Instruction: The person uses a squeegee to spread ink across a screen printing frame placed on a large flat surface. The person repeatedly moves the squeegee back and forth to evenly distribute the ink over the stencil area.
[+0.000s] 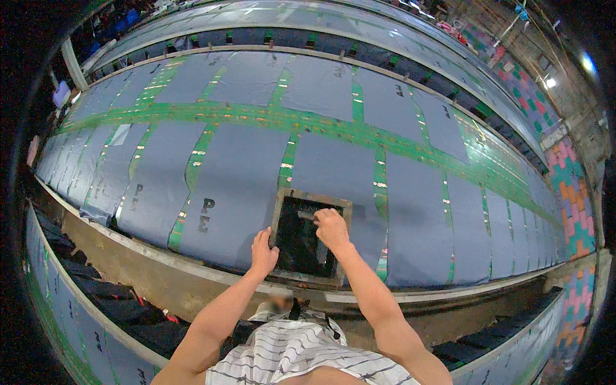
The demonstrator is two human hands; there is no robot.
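Note:
A square screen frame [340, 256] with dark wet-looking mesh lies on grey sheeting [420, 231] near the table's front edge. My right hand [332, 230] is closed on a squeegee [309, 215], held over the upper right of the mesh. My left hand [264, 251] is beside the frame's left bar, fingers loosely extended and thumb apart, its fingertips at or against that edge. Dark printed marks [205, 215] show on the sheeting left of the frame.
The long table [192, 111] has green strips between grey pieces. More long tables [250, 22] run behind it. Sloping panels [83, 321] with dark pieces flank me at lower left and right. A walkway of coloured pavers [568, 179] runs along the right, under lights.

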